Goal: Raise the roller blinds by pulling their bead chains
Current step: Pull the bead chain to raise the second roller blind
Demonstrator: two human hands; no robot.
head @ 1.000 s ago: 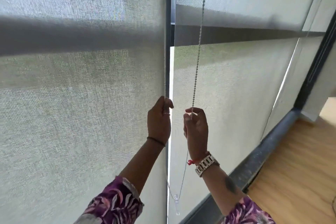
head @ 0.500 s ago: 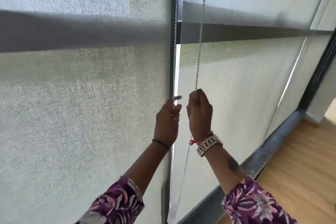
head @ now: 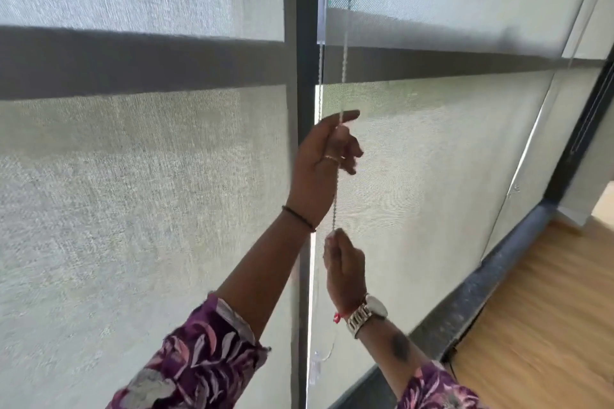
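Blinds (head: 432, 149), bead chain (head: 345, 53), unlabelled.

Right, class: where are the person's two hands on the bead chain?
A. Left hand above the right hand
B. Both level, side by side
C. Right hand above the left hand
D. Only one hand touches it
A: the left hand pinches the bead chain higher up, and the right hand grips it lower down.

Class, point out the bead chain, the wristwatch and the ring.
bead chain (head: 336, 196), head view, strand between the hands.
wristwatch (head: 376, 305), head view, its face.
ring (head: 331, 158), head view, band on a left-hand finger.
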